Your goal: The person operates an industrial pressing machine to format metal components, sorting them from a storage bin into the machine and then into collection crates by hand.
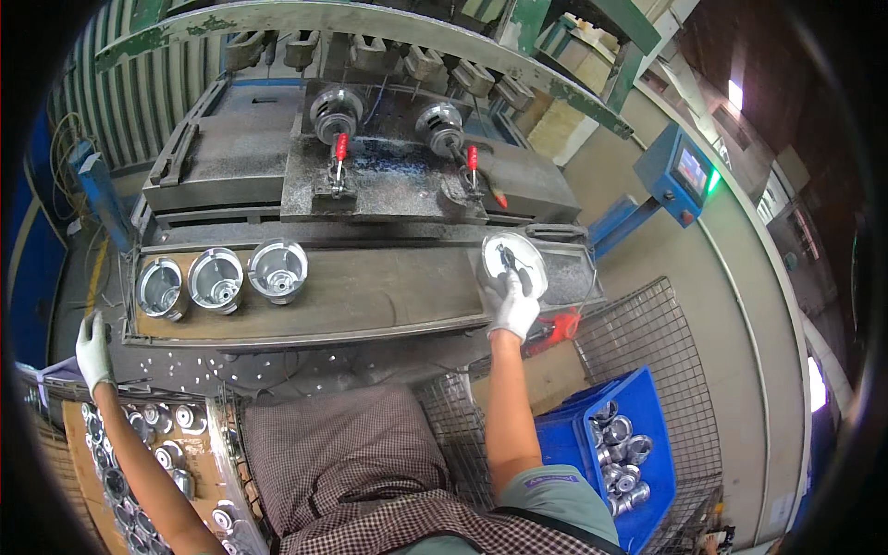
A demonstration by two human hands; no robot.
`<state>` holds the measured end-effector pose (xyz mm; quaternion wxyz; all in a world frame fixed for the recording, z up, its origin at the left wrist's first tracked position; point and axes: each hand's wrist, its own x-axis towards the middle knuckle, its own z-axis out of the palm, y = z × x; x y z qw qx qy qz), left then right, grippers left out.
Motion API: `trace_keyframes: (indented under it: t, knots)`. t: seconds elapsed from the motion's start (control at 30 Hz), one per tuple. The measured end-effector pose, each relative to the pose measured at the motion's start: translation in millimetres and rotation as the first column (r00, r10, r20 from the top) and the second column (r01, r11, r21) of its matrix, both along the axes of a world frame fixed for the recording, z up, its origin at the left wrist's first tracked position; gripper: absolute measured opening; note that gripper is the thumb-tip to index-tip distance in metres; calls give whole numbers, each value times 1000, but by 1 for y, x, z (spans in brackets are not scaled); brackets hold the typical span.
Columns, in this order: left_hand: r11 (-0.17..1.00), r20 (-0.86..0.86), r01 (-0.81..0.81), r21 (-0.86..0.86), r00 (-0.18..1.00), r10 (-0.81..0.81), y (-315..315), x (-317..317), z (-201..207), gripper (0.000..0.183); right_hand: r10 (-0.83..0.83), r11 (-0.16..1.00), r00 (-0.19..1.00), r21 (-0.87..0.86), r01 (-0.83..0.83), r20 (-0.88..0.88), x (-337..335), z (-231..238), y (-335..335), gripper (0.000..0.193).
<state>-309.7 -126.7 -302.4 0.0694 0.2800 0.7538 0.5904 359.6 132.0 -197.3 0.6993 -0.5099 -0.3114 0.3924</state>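
My right hand (514, 302), in a white glove, reaches into a round white dish (529, 252) at the right end of the tray-like bench. Its fingers are closed around something small and dark inside the dish, which I cannot make out. My left hand (93, 353), also gloved, is held out at the far left with its fingers stretched and nothing in it. It is near a carton (205, 442) of metal parts. Three silver metal cups (216, 280) stand in a row on the left of the bench board (388, 289).
Beyond the bench, a machine bed (388, 190) carries two round metal parts (339, 115) beside red-handled clamps (341, 148). A blue control screen (689, 171) stands at right. A blue bin (661, 462) of metal parts sits in a wire basket (647, 333), near a red tool (558, 328).
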Motion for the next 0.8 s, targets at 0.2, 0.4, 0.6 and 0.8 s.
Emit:
trace_keyframes:
  t: [0.2,0.4,0.6,0.8]
  knots:
    - [994,-44,-49,-98,998,45,0,22,21,30,4,1000,775,-20,10,632,6,11,-36,49]
    - [966,61,-57,-253,995,74,3,53,73,43,-173,981,840,162,103,513,90,33,-6,36]
    - [846,-195,-294,-445,954,228,-3,46,81,44,-548,829,241,558,30,801,195,-1,73,23]
    - [860,79,-54,-507,991,109,3,49,84,40,-116,524,678,625,-579,726,156,0,90,28]
